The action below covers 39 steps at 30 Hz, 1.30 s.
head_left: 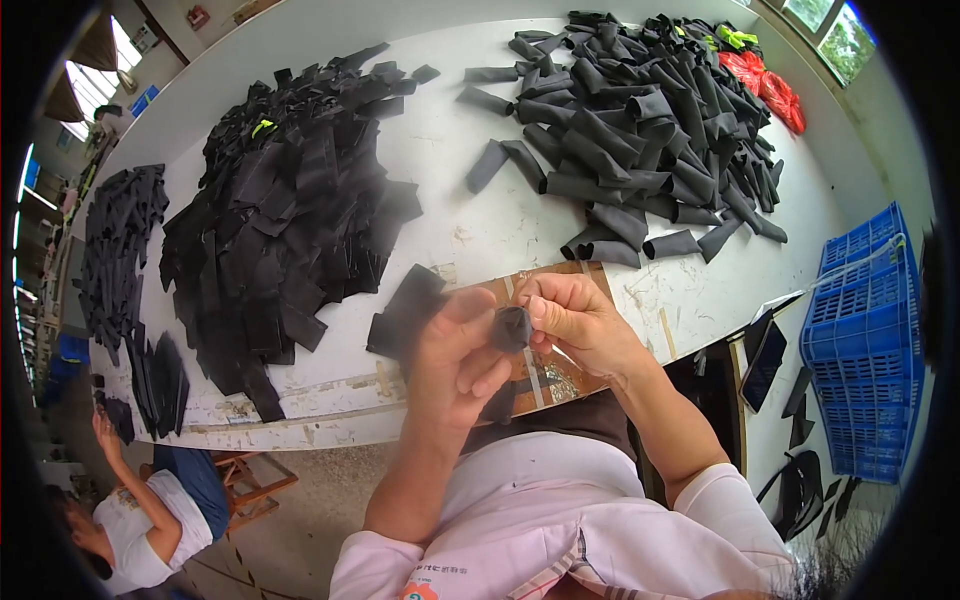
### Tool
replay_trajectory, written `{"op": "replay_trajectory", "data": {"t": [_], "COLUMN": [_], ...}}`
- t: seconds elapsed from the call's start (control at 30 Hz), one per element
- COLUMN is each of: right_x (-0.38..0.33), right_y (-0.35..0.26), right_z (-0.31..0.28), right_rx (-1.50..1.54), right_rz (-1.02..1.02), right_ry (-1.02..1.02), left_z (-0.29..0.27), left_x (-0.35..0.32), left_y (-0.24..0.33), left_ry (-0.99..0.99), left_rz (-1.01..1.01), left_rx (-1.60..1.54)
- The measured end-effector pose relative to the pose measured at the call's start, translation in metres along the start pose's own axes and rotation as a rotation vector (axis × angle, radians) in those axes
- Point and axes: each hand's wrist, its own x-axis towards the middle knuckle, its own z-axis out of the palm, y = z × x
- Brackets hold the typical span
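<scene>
1 small black piece of cloth [514, 329] is between my hands, above the near edge of the white table [455, 180], its dark end turned up toward me. My right hand [572, 322] is closed on it, thumb and fingertips pinching its right side. My left hand [458, 345] is half curled at its left side and blurred; I cannot tell whether those fingers grip it or only steady it. Below both hands a brown board [592, 270] lies along the near edge, and beside my left hand a flat scrap [405, 312] rests on the surface, partly hidden by that hand.

As I judge it, the job is well along but not finished. The heap of tubes [630, 150], spread from the middle toward the far right corner, looks like the done share. The heap of flat pieces [285, 210], reaching from the far edge nearly to the near edge on the left half, looks like what is left, and it is still large. 1 more dark pile [120, 240] sits by the left edge; I cannot tell which share it belongs to. The piece I hold seems partway between the 2 states, though my fingers hide too much of it to be sure.
</scene>
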Motion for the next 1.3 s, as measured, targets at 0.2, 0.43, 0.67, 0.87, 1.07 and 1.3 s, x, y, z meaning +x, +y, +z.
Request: {"op": "replay_trajectory", "data": {"t": [0.2,0.43,0.67,0.87,1.07,1.3], "right_x": [0.014,0.015,0.022,0.021,0.019,0.025], "right_y": [-0.016,0.004,-0.009,0.019,0.003,0.020], "right_z": [0.002,-0.009,-0.014,-0.023,-0.015,-0.026], "right_rx": [-0.103,-0.094,-0.100,-0.047,-0.189,-0.135], "right_rz": [-0.014,0.039,-0.047,-0.029,-0.036,0.008], "right_ry": [-0.051,-0.078,-0.150,-0.212,-0.127,-0.188], "left_z": [0.015,-0.005,0.018,-0.008,-0.003,-0.013], "left_x": [0.006,0.004,0.000,-0.007,0.001,-0.003], "left_y": [0.007,-0.002,-0.001,-0.012,-0.001,-0.006], "left_ry": [-0.077,-0.147,-0.153,-0.048,-0.011,0.037], "left_rz": [-0.159,-0.126,0.028,0.218,-0.064,-0.050], "left_rx": [-0.537,-0.504,-0.115,0.301,-0.318,-0.317]}}
